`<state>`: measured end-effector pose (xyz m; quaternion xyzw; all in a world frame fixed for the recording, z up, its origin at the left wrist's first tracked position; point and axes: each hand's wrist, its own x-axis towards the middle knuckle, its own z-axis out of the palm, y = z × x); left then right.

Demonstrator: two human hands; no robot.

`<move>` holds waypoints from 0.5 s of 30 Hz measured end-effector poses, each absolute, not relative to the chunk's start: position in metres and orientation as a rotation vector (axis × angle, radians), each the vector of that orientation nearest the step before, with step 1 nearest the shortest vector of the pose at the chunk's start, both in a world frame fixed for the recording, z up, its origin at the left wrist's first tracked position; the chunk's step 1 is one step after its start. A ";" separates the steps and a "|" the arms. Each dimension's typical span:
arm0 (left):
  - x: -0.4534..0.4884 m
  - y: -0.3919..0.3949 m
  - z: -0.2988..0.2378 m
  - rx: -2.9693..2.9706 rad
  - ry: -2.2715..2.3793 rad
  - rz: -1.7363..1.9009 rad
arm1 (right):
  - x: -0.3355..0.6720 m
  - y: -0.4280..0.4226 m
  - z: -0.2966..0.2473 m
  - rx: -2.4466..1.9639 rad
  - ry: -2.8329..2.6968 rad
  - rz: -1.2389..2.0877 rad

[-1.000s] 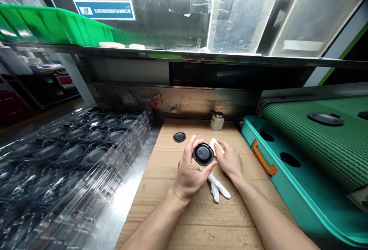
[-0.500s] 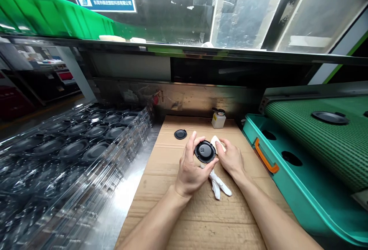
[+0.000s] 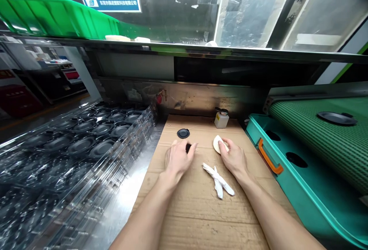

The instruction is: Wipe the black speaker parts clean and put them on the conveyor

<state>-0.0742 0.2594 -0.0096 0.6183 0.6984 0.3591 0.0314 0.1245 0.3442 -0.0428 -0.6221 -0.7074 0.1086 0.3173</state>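
The person's left hand is turned knuckles up over the cardboard sheet, fingers curled round a black part — only a dark sliver shows between thumb and forefinger, so from here I can't tell how firm the grip is or whether the part touches the cardboard. The right hand pinches a white pad, thumb on its near face, the rounded edge sticking out past the fingertips. Just beyond the left hand lies a round black disc, flat on the cardboard with nobody touching it. It looks like moulded plastic to me: light enough for one hand, stiff, and likely to keep its shape when squeezed. I'd take such a piece by the rim, thumb on one side and fingers opposite, leaving the broad face free; the smooth surface could be slick under bare skin, and my guess is that it would sooner scuff than break. The pad seems light and a little soft, best held at one end, as it is here, so its free edge stays exposed. A crumpled white cloth, perhaps a glove, lies between the forearms, surely limp and easy to pick up anywhere. The small bottle stands upright at the back — I'd hold that round its body.
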 end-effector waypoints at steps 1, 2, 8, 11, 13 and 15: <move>-0.082 0.263 -0.013 1.870 2.304 0.983 | 0.125 0.344 -0.043 -1.643 -1.863 0.285; -0.088 0.265 -0.016 1.840 2.412 0.900 | 0.125 0.344 -0.043 -1.648 -1.866 0.287; -0.100 0.262 -0.022 1.775 2.385 0.825 | 0.124 0.343 -0.042 -1.669 -1.869 0.300; -0.103 0.257 -0.022 1.840 2.242 0.798 | 0.124 0.341 -0.040 -1.663 -1.874 0.313; -0.106 0.258 -0.022 1.867 2.168 0.871 | 0.124 0.340 -0.038 -1.677 -1.873 0.331; -0.111 0.265 -0.018 1.877 2.156 0.996 | 0.123 0.339 -0.035 -1.713 -1.872 0.355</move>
